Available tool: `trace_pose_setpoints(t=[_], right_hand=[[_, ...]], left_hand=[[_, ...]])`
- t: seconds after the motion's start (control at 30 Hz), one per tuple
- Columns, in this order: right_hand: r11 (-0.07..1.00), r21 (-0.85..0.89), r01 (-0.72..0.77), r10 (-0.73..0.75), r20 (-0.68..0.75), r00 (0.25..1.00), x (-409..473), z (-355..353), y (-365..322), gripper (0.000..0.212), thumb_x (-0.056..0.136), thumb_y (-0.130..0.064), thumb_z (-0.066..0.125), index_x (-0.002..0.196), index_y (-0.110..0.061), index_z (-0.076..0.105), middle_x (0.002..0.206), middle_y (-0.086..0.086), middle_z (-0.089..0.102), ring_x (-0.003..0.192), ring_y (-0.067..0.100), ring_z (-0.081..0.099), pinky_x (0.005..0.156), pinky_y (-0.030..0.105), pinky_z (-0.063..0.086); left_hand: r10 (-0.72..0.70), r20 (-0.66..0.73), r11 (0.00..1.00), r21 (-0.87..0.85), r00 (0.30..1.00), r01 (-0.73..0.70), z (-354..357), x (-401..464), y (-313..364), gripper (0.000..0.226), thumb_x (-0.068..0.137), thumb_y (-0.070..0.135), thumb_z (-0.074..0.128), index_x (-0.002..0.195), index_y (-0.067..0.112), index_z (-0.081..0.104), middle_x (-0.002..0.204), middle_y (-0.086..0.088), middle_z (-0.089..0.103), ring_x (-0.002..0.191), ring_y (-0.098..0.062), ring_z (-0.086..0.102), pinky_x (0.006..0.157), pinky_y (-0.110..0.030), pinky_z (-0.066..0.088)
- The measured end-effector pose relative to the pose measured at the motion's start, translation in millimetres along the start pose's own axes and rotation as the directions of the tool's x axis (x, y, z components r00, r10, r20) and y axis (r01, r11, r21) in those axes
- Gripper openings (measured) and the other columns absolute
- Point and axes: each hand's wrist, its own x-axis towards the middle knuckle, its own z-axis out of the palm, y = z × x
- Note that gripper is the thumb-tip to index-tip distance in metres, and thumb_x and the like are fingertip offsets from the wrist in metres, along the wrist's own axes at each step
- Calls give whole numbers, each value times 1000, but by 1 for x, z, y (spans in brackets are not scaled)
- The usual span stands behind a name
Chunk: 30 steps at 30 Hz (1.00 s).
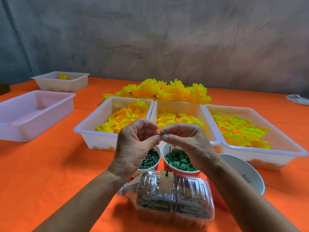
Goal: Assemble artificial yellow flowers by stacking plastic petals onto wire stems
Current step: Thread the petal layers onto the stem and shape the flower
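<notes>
The orange bench (50, 173) carries everything within arm's reach, laid out as a feed line. Three white trays (93, 129) of loose yellow petals (127, 116) sit side by side at the middle, probably sorted by size so layers can be picked in order; finished flowers (160, 91) are heaped behind them, out of the way. Two more trays stand well apart at the left.

Nearest the person lies a clear bottle (168, 196) on its side, filled with brownish grit, likely as ballast. A thin wire stem (169, 158) stands upright from a taped patch on it, long axis vertical, tip pointing up, so petals can be dropped over it with both hands free.

Behind it, cups hold green pegs (150, 159) and green rings (179, 160).

Above the stem, the left hand (133, 144) and right hand (187, 141) meet, each grip pinching one small green piece (162, 132) between fingertips. It appears to lie roughly level, though its exact shape is too small to tell.
</notes>
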Motion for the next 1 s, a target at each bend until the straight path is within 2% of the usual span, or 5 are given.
trace_pose_setpoints(t=[0.27,0.37,0.6,0.73,1.0], right_hand=[[994,-101,-30,14,-150,989,-3,-3,-11,6,78,-3,65,80,-5,60,74,5,73,63,15,69,53,19,46],[990,-142,-23,1,-157,988,-11,-9,-22,9,73,-4,68,79,-6,61,68,6,71,59,15,68,51,18,47],[984,-175,-16,-15,-178,984,-32,-11,-38,9,66,-7,68,74,-10,72,59,2,68,53,7,60,54,15,47],[996,-84,-43,28,-172,985,-38,-8,-42,11,62,-10,69,71,-12,76,60,2,68,54,7,60,57,16,49],[993,-117,2,-10,-65,998,-39,3,-51,12,64,-12,70,75,-10,76,64,4,68,59,10,61,59,18,49]], left_hand=[[-32,5,999,-2,999,32,-1,-8,3,27,77,-1,72,88,23,66,79,-4,72,68,-12,68,64,-20,53],[-46,-6,996,-71,999,45,0,-14,10,11,75,16,70,86,17,67,78,-8,72,61,-11,64,59,-17,50],[-30,36,987,-160,999,35,2,-33,23,21,71,36,71,81,17,74,73,-9,70,61,-11,61,58,-19,50],[-18,49,992,-127,999,24,8,-35,28,23,62,34,78,84,28,75,74,-4,70,63,-13,62,62,-31,55],[92,22,995,-39,996,-91,19,-27,41,15,68,31,74,82,26,73,68,12,66,60,-2,58,58,-17,49]])
